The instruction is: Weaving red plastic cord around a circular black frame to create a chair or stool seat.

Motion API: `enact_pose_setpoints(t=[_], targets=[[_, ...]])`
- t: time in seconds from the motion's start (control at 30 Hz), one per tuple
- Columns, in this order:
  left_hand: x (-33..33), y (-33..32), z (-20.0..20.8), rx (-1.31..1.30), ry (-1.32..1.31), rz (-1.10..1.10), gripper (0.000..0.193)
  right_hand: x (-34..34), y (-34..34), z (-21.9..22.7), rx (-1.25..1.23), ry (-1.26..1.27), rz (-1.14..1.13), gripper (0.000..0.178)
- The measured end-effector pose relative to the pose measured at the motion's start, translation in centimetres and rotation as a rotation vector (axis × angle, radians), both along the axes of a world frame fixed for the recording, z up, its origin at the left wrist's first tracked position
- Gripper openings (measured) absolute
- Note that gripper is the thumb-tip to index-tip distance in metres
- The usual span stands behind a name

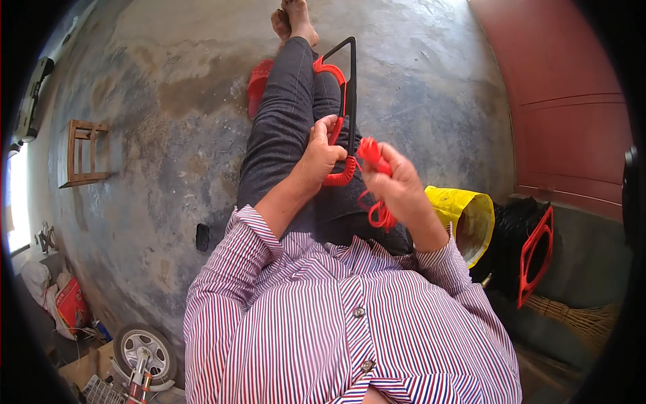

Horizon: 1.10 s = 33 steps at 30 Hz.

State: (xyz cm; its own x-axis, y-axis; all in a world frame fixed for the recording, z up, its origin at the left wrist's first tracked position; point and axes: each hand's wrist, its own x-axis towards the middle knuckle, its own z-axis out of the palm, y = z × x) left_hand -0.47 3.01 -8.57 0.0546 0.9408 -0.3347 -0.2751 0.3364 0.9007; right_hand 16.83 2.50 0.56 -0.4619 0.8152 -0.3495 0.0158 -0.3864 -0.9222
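A narrow black frame [353, 94] with angled corners rests along my thighs. Red cord [342, 176] is wound in tight turns round its near end, and more red covers part of its far end and inner side. My left hand [319, 156] is closed round the inner side, thumb toward the near end. To the right of the frame, my right hand [397, 176] grips a bundle of red cord [369, 149]. Loose loops hang below that hand, and a strand runs toward the wound end. The palm hides part of the bundle.
A yellow open-mouthed bag [479, 225] stands by my right hip, beside a black item with a red frame [535, 256] and a straw broom [572, 311]. At left are a wooden stool [84, 153] and a small wheel [143, 351]. A red slipper [258, 84] lies beyond my leg.
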Motion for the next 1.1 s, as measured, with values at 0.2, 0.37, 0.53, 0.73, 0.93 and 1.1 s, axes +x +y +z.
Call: enact_pose_setpoints(t=[0.2,0.37,0.53,0.73,0.93,1.1], targets=[[2.8,-1.0,4.1,0.676,0.907,0.054,0.068,2.6,1.2,2.8,0.086,-0.107,-0.023,0.021],[1.4,-3.7,5.6,0.571,0.792,0.019,0.044,4.1,3.9,7.8,0.453,-0.008,-0.142,0.023],[1.2,-1.9,4.5,0.118,0.207,0.121,0.002,9.5,6.6,7.7,0.465,0.461,-0.39,0.025],[-1.7,-2.3,1.8,-0.212,-0.153,0.206,0.012,1.4,3.4,-0.2,1.015,-0.622,0.339,0.021],[-0.5,-1.9,3.0,-0.291,0.021,0.011,0.016,-1.3,2.6,-5.0,0.89,-0.765,0.259,0.019],[-0.7,-1.6,3.1,-0.031,0.244,0.156,0.017,-0.1,2.5,-3.9,0.613,-0.366,0.001,0.027]])
